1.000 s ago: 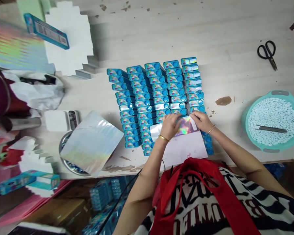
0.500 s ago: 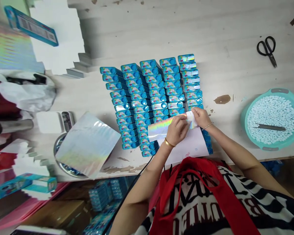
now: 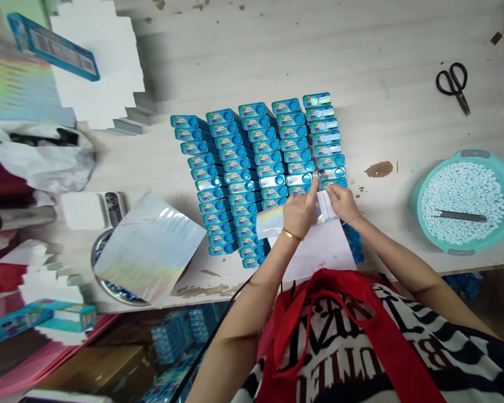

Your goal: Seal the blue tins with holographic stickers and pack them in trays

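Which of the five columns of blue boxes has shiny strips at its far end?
The rightmost column: its five farthest boxes carry shiny strips; the other four columns' show none.

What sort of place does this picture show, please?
It is probably a small packing workshop: many matching blue boxes are lined up on a worn table, a basin holds small white pieces, and similar stacks sit below.

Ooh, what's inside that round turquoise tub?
The turquoise tub holds lots of small, pale pieces, with a thin, dark tool lying on top. The pieces cover the bottom, so anything buried under them can't be seen.
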`<action>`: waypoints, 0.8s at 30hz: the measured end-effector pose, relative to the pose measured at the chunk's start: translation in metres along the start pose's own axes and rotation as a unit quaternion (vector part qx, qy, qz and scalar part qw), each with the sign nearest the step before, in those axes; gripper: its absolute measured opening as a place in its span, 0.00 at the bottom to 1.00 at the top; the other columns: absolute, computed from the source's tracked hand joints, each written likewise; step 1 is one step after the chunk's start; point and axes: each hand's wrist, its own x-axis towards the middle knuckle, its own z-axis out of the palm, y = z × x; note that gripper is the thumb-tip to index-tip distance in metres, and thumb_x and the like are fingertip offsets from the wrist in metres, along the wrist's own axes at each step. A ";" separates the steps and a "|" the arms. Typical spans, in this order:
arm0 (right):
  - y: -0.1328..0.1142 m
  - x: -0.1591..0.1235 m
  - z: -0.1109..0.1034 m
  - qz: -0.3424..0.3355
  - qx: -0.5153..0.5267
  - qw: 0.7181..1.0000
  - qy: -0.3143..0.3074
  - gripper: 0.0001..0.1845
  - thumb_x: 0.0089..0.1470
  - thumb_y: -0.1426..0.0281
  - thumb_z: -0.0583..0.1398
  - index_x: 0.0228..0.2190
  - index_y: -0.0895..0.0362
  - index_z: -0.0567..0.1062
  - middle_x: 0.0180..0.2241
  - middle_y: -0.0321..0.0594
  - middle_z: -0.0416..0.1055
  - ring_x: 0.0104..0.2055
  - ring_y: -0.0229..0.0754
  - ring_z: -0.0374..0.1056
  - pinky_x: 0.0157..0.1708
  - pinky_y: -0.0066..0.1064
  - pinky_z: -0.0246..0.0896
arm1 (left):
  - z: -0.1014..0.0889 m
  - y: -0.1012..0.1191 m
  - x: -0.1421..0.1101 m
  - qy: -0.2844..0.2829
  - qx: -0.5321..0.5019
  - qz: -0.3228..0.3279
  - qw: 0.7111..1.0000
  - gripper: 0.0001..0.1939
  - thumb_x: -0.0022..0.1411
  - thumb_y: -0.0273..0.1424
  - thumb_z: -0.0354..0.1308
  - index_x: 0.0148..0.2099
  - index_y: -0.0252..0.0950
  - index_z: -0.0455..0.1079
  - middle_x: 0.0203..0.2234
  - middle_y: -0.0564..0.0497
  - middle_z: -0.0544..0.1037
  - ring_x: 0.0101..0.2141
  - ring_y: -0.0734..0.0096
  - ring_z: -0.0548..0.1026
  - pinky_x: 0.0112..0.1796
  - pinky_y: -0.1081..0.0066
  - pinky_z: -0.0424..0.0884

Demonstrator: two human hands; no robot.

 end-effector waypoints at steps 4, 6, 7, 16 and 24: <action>0.004 0.000 0.003 0.008 0.001 1.000 0.006 0.27 0.64 0.47 0.49 0.23 0.52 0.63 0.22 0.37 0.66 0.28 0.42 0.63 0.32 0.34 0.57 | 0.000 -0.002 -0.016 -0.011 -0.015 0.052 0.998 0.28 0.71 0.28 0.45 0.71 0.38 0.59 0.36 0.44 0.81 0.37 0.60 0.78 0.46 0.62 0.69; 0.005 0.000 0.002 0.004 -0.007 1.000 0.006 0.26 0.65 0.48 0.49 0.23 0.52 0.63 0.22 0.36 0.66 0.28 0.42 0.63 0.32 0.33 0.57 | -0.004 -0.004 -0.022 -0.016 -0.019 0.081 0.996 0.28 0.71 0.28 0.44 0.72 0.37 0.56 0.38 0.42 0.80 0.40 0.59 0.78 0.46 0.61 0.70; 0.006 0.001 0.002 -0.001 -0.015 1.000 0.005 0.26 0.66 0.49 0.49 0.23 0.52 0.63 0.22 0.36 0.66 0.28 0.42 0.63 0.31 0.33 0.56 | -0.007 -0.003 -0.024 -0.015 -0.024 0.087 0.996 0.29 0.72 0.28 0.45 0.72 0.36 0.56 0.37 0.43 0.80 0.40 0.59 0.77 0.45 0.61 0.70; 0.005 -0.007 0.013 -0.011 -0.177 0.984 -0.032 0.22 0.69 0.56 0.49 0.35 0.54 0.75 0.25 0.42 0.72 0.30 0.46 0.68 0.31 0.32 0.54 | -0.074 0.004 0.003 0.182 -0.283 -0.037 0.941 0.38 0.66 0.47 0.59 0.72 0.47 0.49 0.38 0.49 0.75 0.35 0.68 0.75 0.41 0.65 0.76; -0.018 0.002 0.007 0.012 0.122 0.990 0.067 0.36 0.65 0.41 0.43 0.46 0.55 0.76 0.42 0.46 0.77 0.44 0.46 0.72 0.46 0.39 0.68 | -0.018 -0.014 0.066 0.126 -0.421 -0.116 0.891 0.47 0.59 0.57 0.62 0.72 0.48 0.49 0.34 0.50 0.74 0.35 0.65 0.77 0.40 0.62 0.78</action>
